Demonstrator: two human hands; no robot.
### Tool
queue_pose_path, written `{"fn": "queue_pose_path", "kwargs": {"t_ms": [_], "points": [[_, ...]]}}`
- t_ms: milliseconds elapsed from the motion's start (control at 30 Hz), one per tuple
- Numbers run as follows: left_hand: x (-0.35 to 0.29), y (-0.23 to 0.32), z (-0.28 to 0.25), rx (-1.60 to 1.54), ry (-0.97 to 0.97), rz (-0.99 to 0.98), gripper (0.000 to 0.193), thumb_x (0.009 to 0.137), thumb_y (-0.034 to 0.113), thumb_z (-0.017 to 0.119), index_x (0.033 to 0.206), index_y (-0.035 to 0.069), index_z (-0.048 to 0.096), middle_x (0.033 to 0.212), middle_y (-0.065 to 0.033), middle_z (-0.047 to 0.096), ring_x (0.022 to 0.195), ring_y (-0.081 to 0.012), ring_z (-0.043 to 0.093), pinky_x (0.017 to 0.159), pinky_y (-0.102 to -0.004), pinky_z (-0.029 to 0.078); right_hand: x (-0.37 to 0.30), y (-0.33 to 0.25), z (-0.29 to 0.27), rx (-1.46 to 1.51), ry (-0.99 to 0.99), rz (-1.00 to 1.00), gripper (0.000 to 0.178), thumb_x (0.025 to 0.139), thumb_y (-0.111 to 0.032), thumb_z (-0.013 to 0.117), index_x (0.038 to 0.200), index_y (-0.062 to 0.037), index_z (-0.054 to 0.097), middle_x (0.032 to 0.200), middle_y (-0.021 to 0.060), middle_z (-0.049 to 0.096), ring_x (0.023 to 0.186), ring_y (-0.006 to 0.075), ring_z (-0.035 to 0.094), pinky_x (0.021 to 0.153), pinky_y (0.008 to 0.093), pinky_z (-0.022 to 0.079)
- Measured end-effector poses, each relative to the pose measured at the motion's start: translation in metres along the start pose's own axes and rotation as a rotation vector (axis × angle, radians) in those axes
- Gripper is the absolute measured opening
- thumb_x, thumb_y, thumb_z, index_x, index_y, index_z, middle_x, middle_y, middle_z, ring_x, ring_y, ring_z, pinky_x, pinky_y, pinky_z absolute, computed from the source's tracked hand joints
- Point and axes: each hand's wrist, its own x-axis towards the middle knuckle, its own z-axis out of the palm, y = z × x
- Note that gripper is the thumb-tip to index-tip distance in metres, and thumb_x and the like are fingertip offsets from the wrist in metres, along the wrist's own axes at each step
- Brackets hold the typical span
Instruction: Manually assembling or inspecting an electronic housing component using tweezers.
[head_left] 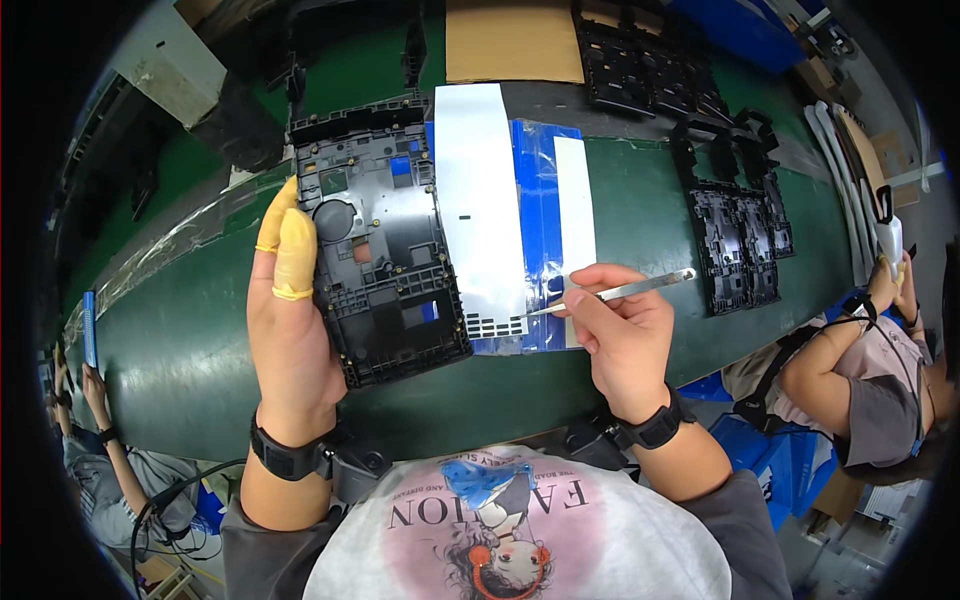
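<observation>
Head view — black frame [385, 220], left edge in left hand [288, 340] — tweezers [655, 284] in right hand [628, 335]

Housing [378, 250] left of sheet [478, 180], frames [757, 238] at right, cardboard [515, 42] behind, seemingly on table [635, 195]

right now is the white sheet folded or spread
Spread: the sheet shows no fold, its long face exposed down to the black pieces.

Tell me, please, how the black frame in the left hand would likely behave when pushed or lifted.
The black frame is probably stiff, with ribs running across it. It seems light for its size, since several openings cut through it.
</observation>
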Motion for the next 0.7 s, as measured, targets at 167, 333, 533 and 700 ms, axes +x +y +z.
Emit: {"fn": "queue_pose_path", "kwargs": {"t_ms": [167,333,533,700], "points": [[-0.0037,-0.0052,-0.0031,-0.078,-0.016,-0.027,0.032,0.084,0.013,0.043,0.114,0.006,0.038,0.095,-0.006,0.053,0.078,-0.0115,0.053,0.067,-0.0253,0.047,-0.0013,0.0014,-0.0009,0.007,-0.008,-0.022,0.014,0.07,0.004,0.055,0.084,0.0035,0.055,0.064,0.0079,0.057,0.047,0.0048,0.045,0.043,0.0158,0.034],[-0.0085,-0.0051,0.0014,-0.06,-0.057,-0.042,0.037,0.085,0.017,0.041,0.119,0.006,0.034,0.099,-0.0048,0.051,0.084,-0.0112,0.051,0.074,-0.0254,0.045,-0.0015,-0.0001,-0.0025,-0.009,-0.017,-0.006,0.013,0.07,0.005,0.054,0.083,0.0042,0.054,0.065,0.0093,0.057,0.047,0.0053,0.045,0.042,0.016,0.034],[-0.0098,-0.0049,-0.0023,-0.069,-0.093,-0.022,0.039,0.085,0.018,0.041,0.121,0.007,0.032,0.098,-0.004,0.051,0.082,-0.0107,0.05,0.073,-0.0249,0.045,-0.0022,-0.0002,-0.0019,0.027,-0.002,-0.021,0.014,0.07,0.005,0.054,0.084,0.0041,0.054,0.066,0.0088,0.057,0.047,0.0058,0.046,0.042,0.0156,0.034],[-0.0095,-0.0052,-0.0051,-0.131,-0.096,-0.019,0.036,0.083,0.013,0.045,0.117,0.007,0.035,0.1,-0.0082,0.051,0.083,-0.014,0.052,0.071,-0.0276,0.046,-0.0023,0.0013,-0.0011,0.035,-0.002,-0.026,0.014,0.07,0.006,0.054,0.084,0.0044,0.054,0.065,0.0068,0.055,0.046,0.0051,0.042,0.041,0.0163,0.03]]}}
